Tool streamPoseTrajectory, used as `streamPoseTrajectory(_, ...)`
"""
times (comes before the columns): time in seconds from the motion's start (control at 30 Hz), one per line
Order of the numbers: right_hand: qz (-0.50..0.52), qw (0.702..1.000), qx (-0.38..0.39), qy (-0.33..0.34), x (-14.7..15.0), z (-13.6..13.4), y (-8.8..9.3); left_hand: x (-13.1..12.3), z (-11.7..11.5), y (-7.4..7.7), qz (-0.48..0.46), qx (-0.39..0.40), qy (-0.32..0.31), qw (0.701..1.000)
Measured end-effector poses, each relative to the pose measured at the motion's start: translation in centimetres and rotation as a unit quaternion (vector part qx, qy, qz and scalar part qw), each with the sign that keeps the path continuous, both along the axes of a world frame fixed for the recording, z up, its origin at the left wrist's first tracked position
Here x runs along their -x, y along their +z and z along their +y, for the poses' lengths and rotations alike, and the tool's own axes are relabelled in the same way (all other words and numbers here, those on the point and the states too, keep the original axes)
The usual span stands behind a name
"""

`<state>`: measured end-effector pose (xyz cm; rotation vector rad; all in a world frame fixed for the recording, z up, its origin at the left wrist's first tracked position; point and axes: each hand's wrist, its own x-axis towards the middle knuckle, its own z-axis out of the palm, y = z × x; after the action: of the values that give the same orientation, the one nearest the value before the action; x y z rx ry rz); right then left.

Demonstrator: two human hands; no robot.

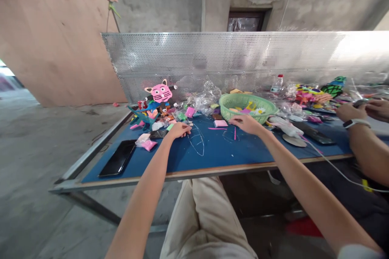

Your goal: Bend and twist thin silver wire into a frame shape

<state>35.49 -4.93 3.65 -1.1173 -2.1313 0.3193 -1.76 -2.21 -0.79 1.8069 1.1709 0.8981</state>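
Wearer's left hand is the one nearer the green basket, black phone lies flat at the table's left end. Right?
One slip: the head view shows the right hand nearer the green basket, not the left hand. The black phone does lie flat at the table's left end.

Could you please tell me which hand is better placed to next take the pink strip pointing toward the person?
The right hand, probably: it is close to that pink strip; the left hand is farther.

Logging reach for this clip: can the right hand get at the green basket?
Probably yes: the right hand is close by the basket, at its near side, and nothing visible blocks the way.
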Motion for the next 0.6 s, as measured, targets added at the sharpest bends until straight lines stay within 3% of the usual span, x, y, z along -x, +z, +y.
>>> streamPoseTrajectory(0.07, -0.033, 0.998, -0.023, -0.053, -2.7, -1.7, -0.5, -0.1, 0.0, -0.1, 0.010, -0.030, 0.004, 0.999)
streamPoseTrajectory(0.17, -0.043, 0.990, -0.044, -0.123, -5.6, -4.1, -2.7, -0.3, 0.0, 0.0, 0.030, -0.050, -0.004, 0.998)
streamPoseTrajectory(0.33, -0.085, 0.990, -0.049, -0.101, -6.4, -6.4, -6.6, -0.6, -0.2, 0.2, 0.065, -0.054, -0.011, 0.996)
streamPoseTrajectory(0.5, -0.113, 0.983, -0.065, -0.125, -6.5, -6.1, -7.1, -0.6, -0.4, 0.3, 0.071, -0.053, -0.007, 0.996)
streamPoseTrajectory(0.6, -0.141, 0.950, -0.127, -0.247, -8.3, -5.3, -7.3, -0.6, -0.4, 0.4, 0.085, -0.051, -0.006, 0.995)
